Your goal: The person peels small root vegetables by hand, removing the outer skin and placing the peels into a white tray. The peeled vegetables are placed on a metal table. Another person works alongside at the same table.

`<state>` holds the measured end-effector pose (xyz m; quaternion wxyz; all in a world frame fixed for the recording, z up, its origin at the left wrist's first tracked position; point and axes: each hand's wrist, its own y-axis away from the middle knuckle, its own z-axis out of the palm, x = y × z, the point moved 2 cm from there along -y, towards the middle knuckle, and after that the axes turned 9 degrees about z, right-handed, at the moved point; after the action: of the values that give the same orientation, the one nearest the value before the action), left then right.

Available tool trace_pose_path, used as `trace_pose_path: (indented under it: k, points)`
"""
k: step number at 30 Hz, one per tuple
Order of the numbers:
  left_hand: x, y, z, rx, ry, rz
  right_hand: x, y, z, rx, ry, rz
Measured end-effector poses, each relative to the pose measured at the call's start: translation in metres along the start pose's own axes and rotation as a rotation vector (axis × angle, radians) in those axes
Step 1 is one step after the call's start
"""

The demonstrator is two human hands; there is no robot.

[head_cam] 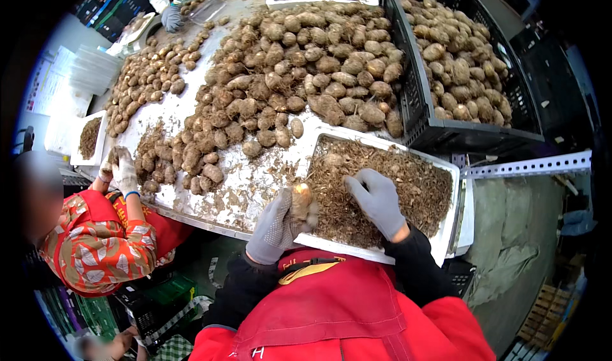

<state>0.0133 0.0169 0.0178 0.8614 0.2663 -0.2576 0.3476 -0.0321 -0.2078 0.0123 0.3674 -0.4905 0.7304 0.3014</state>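
My left hand (273, 229), in a grey dotted work glove, grips a hairy brown taro corm (302, 197) upright. The corm's upper end is pale, as if trimmed, and its lower part is blurred. My right hand (377, 200), in a grey glove, hovers over a white tray (447, 220) filled with brown fibrous peelings (420, 193). Its fingers are curled and the thumb points left; whether something is in it is hidden. A single corm (333, 160) lies on the peelings near the tray's back left corner.
A large heap of taro corms (296, 64) covers the white worktable (253, 181). Back right stands a black plastic crate (430, 126) full of corms. To the left, a co-worker's gloved hands (122, 169) hold a corm. Another person's gloved hand (172, 19) rests at the far end.
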Motion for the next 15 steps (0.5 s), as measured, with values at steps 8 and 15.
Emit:
trace_pose_path:
  k: [8,15]
  points:
    - [-0.03,-0.013,0.001,0.022,0.448,0.0,-0.069,0.023,0.023,0.049,0.056,-0.35]
    - [-0.021,-0.015,-0.009,-0.032,0.409,0.215,-0.009,0.023,-0.006,0.16,0.282,-0.214]
